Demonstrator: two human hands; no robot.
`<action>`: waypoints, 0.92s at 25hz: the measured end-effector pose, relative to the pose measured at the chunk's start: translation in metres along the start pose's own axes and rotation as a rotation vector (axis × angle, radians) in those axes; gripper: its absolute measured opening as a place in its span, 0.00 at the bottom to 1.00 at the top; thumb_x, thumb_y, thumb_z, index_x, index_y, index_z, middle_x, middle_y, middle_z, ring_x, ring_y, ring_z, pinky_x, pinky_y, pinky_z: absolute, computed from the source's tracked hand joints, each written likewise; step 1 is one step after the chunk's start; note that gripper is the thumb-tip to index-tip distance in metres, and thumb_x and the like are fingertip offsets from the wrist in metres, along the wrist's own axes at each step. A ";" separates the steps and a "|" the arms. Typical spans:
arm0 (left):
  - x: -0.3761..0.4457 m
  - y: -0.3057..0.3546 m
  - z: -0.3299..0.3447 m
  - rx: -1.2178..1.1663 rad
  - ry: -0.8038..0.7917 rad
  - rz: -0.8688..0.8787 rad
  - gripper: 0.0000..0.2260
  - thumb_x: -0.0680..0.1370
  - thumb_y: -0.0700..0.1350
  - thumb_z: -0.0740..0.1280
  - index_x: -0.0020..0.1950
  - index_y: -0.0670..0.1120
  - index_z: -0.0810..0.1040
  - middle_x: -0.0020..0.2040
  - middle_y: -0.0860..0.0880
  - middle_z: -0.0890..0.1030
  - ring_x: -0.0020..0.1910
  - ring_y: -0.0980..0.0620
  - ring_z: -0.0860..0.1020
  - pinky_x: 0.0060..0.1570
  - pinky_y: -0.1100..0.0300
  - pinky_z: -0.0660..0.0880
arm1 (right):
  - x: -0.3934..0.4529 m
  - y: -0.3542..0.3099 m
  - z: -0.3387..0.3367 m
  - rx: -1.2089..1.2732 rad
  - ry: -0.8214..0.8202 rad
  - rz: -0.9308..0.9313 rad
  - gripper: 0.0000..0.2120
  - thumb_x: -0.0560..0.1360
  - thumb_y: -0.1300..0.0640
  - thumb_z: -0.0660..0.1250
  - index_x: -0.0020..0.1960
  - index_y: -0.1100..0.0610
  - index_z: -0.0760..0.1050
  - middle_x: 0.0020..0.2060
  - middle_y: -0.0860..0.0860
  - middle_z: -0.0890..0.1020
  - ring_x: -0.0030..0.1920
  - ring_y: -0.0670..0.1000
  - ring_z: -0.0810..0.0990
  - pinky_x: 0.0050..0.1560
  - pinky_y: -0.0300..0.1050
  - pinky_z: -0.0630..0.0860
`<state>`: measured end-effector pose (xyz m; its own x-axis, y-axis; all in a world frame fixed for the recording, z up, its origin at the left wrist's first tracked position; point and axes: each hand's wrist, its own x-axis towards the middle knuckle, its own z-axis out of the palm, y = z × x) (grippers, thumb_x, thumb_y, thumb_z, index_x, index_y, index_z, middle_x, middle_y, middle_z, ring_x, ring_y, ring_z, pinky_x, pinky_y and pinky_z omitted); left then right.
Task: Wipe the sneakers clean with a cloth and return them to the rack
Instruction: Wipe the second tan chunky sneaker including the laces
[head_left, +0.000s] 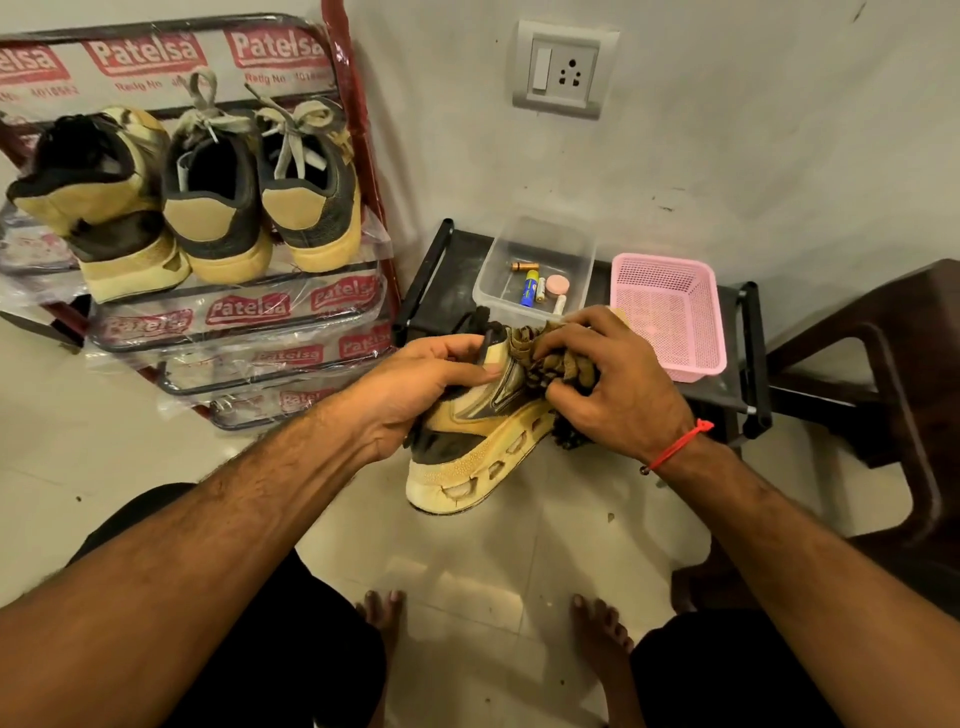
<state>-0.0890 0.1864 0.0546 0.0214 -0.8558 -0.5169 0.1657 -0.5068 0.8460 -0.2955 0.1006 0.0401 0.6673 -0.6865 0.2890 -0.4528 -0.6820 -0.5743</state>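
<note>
Both hands' fingers (558, 345) — around sneaker (483, 436)

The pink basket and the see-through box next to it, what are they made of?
The pink basket looks like moulded plastic: its walls and floor are a regular grid of small holes, with a smooth, slightly glossy rim. The see-through box also looks like plastic, clear and a bit cloudy, with rounded corners; the small things inside show through its wall. It could be glass, but the thin walls suggest plastic.
</note>
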 end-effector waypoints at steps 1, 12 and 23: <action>0.001 0.000 -0.003 0.021 0.011 0.010 0.11 0.79 0.33 0.67 0.58 0.44 0.83 0.53 0.43 0.86 0.47 0.49 0.84 0.47 0.61 0.80 | -0.001 -0.002 -0.001 -0.002 0.009 -0.018 0.17 0.70 0.49 0.65 0.56 0.54 0.80 0.56 0.51 0.75 0.55 0.49 0.75 0.55 0.45 0.80; -0.005 0.005 0.010 -0.657 0.014 -0.008 0.21 0.83 0.52 0.62 0.70 0.39 0.76 0.67 0.39 0.80 0.65 0.41 0.79 0.66 0.46 0.75 | -0.008 -0.013 0.007 -0.086 -0.062 -0.124 0.20 0.73 0.47 0.62 0.62 0.52 0.78 0.64 0.53 0.71 0.61 0.53 0.75 0.56 0.52 0.81; -0.005 0.007 0.021 -0.521 0.057 0.174 0.12 0.83 0.38 0.61 0.64 0.38 0.79 0.62 0.38 0.82 0.63 0.44 0.81 0.65 0.52 0.77 | -0.002 -0.017 -0.004 -0.125 0.139 -0.106 0.23 0.69 0.65 0.73 0.63 0.58 0.78 0.64 0.59 0.72 0.65 0.55 0.72 0.65 0.47 0.74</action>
<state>-0.1088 0.1845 0.0659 0.1432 -0.9080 -0.3937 0.6208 -0.2275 0.7503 -0.2912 0.1124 0.0520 0.6309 -0.6312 0.4511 -0.4599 -0.7726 -0.4378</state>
